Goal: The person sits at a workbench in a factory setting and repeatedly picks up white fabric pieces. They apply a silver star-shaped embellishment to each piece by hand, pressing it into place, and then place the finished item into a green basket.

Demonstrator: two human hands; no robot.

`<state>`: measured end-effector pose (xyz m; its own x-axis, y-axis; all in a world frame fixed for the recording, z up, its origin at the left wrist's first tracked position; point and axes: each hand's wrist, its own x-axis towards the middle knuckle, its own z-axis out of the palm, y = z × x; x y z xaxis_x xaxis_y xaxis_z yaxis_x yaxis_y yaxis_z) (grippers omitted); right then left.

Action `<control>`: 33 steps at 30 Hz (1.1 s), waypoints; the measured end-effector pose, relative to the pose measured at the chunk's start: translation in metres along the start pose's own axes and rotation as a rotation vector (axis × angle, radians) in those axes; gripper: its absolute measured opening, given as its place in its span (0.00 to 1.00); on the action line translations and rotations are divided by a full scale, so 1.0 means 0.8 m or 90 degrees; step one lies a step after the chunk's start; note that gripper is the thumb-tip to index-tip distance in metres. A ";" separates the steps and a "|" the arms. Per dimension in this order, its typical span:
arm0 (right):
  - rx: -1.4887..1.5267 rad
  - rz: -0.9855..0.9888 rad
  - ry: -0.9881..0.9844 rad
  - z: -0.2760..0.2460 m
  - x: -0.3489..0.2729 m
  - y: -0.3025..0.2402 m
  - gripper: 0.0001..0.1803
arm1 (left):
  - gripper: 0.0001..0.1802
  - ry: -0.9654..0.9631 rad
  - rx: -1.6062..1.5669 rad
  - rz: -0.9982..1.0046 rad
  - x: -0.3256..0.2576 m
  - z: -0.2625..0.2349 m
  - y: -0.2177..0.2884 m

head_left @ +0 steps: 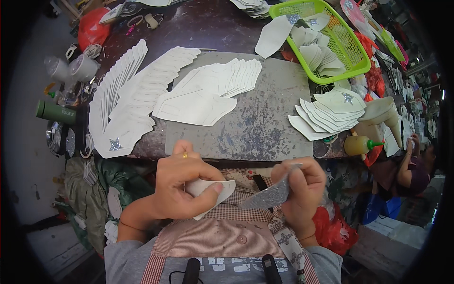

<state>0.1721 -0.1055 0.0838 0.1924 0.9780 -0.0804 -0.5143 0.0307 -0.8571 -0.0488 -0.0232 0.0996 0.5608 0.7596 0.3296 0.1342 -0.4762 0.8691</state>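
Observation:
Close to my body, my left hand (pixel 187 182) is closed on a white cut piece (pixel 213 193), thumb on top and fingers curled behind. To its right, my right hand (pixel 302 187) pinches a silver glitter piece (pixel 267 195) along its upper edge; the piece hangs down toward the left hand, apart from the white one. Beyond the hands, a grey board (pixel 265 113) lies on the dark table. A fanned stack of white cut pieces (pixel 198 102) rests on it. Two long fanned rows of white pieces (pixel 146 90) spread at the left, the front one showing a glitter star (pixel 115 144).
A green basket (pixel 358 71) with white pieces stands at the far right. Nearer are a stack of star-marked pieces (pixel 326 113) and a yellow bottle with a green tip (pixel 357 145). A green flask (pixel 54 112) is at the left. Another person (pixel 409 170) sits at far right.

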 end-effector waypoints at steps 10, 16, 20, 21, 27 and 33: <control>-0.243 0.169 -0.211 0.016 -0.006 -0.002 0.22 | 0.05 -0.028 0.073 -0.011 0.004 0.015 -0.001; -0.194 0.186 -0.181 0.018 -0.010 0.015 0.21 | 0.05 -0.041 0.052 -0.037 0.002 0.017 -0.003; -0.175 0.221 -0.166 0.019 -0.009 0.015 0.19 | 0.05 -0.038 0.058 -0.041 0.000 0.016 -0.003; -0.180 0.222 -0.166 0.019 -0.009 0.015 0.19 | 0.05 -0.037 0.056 -0.038 -0.001 0.016 -0.003; -0.212 0.215 -0.171 0.020 -0.008 0.012 0.17 | 0.05 -0.027 0.044 -0.031 -0.004 0.019 -0.006; -0.201 0.222 -0.171 0.020 -0.010 0.011 0.16 | 0.03 -0.022 0.015 -0.031 -0.006 0.022 -0.003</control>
<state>0.1524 -0.1095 0.0853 -0.1870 0.9387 -0.2896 -0.2247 -0.3278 -0.9176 -0.0372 -0.0335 0.0893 0.5803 0.7670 0.2738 0.1811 -0.4494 0.8748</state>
